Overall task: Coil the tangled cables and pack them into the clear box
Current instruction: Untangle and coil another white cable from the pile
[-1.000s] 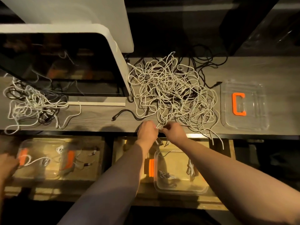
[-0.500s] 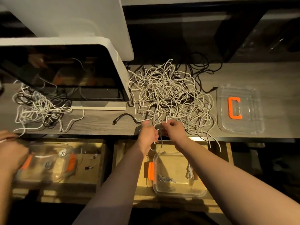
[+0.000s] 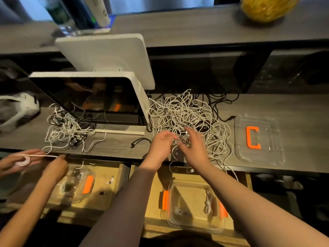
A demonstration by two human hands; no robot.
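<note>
Both hands pinch white cable strands: the left hand (image 3: 161, 145) and right hand (image 3: 193, 148), fingers curled, at the cable pile (image 3: 185, 113) near the counter's (image 3: 302, 107) front edge. Pull one cable out slowly (no yanking), then loop it neatly for the clear box (image 3: 194, 227).

Yellow round object (image 3: 268, 8) cut off at the top edge; motion-blurred bottles (image 3: 65, 16) top left.

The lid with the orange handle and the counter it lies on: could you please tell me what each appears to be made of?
Lid: looks like clear, glossy plastic, since the counter shows through it and its ridges catch highlights; the handle seems opaque orange plastic. Counter: grey, matte, with streaky wood grain, probably laminate or stained wood.
</note>
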